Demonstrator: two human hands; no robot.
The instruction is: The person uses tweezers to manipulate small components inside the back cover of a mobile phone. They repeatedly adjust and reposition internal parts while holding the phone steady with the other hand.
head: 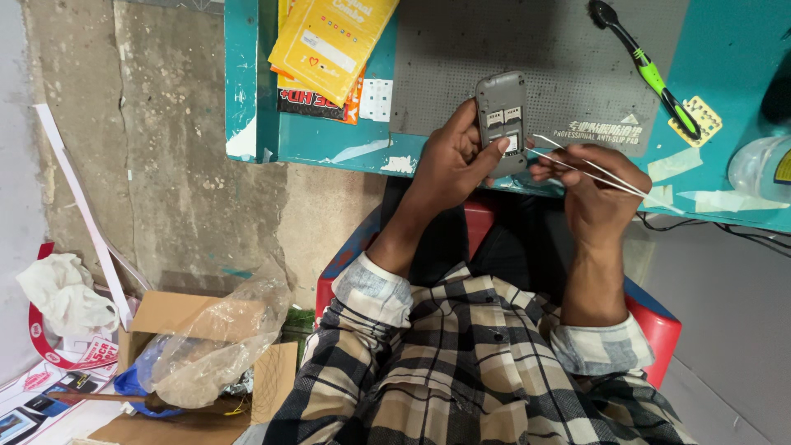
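- Left hand (451, 161) wrapped around grey phone (503, 121), back cover off, open back facing up; thumb lying across the lower edge beside the card slots.
- Phone held in the air just over the near edge of the teal bench (329, 140), above the grey perforated mat (577, 58), not resting on it.
- Right hand (595, 191) pinched closed on thin metal tweezers (589, 167); tips pointing left, at or just beside the phone's lower right edge. Contact not resolvable from this view.
- Judgement: better to brace the left wrist or the phone's base on the mat; a free-floating hold invites slip of the tips.
- Judgement: keep the thumb clear of the slot area so the tips stay visible.
- Judgement: shallow tweezer angle, light pinch, approach along the slot line rather than across; the contacts look fine and easily bent.
- Green-handled brush (651, 74) lying on the mat's far right, well apart from both hands.
- Yellow packets (329, 37) stacked at the mat's left.
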